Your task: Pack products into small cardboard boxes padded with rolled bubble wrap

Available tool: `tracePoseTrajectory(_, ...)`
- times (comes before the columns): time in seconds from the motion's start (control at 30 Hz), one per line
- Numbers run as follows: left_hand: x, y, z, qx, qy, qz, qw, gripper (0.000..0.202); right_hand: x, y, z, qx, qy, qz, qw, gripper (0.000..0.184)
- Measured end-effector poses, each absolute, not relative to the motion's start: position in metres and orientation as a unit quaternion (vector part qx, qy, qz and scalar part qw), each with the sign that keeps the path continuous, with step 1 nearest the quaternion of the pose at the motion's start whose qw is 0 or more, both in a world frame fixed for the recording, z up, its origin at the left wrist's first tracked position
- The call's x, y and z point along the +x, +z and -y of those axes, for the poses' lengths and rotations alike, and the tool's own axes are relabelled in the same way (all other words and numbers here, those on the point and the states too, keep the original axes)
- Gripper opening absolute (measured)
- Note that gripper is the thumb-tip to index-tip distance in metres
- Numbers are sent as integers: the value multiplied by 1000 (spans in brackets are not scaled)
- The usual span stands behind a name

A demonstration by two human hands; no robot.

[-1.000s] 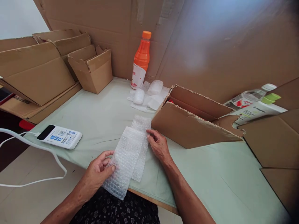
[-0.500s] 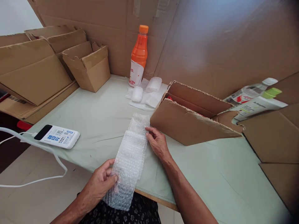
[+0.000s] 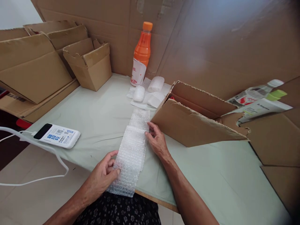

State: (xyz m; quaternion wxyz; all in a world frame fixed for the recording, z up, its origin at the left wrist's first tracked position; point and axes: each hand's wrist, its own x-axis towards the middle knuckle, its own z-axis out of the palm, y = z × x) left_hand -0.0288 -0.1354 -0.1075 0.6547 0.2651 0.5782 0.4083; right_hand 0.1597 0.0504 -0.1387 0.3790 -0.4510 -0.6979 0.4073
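Bubble wrap (image 3: 131,153) is pinched by the left hand (image 3: 104,170); the curled right hand (image 3: 157,142) meets its edge, hold unclear.

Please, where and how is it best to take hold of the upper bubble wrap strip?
Probably by the near end of the upper bubble wrap strip, pinched from the left, where the left hand has its thumb on top. That end reaches past the table edge, which should leave room underneath; the far end lies over the lower strip.
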Motion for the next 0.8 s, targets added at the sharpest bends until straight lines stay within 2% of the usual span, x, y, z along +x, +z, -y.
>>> tracePoseTrajectory(0.13,-31,-108,132,294,406,-600,623,79,167,-138,-45,-459,365,723,366,35)
tracePoseTrajectory(0.27,-32,-110,131,301,405,-603,618,81,163,-134,-28,-427,223,803,351,33)
tracePoseTrajectory(0.37,-33,-113,132,309,406,-604,613,81,154,-135,-19,-391,120,862,299,32)
tracePoseTrajectory(0.47,-34,-114,131,313,405,-605,610,82,149,-137,-17,-380,68,890,243,27)
tracePoseTrajectory(0.53,-34,-115,132,319,404,-602,611,82,151,-137,-20,-388,63,891,227,25)
tracePoseTrajectory(0.67,-37,-116,135,334,387,-613,602,74,165,-121,-25,-407,94,872,253,23)
tracePoseTrajectory(0.8,-40,-113,137,340,373,-621,600,65,182,-97,-10,-342,158,896,234,25)
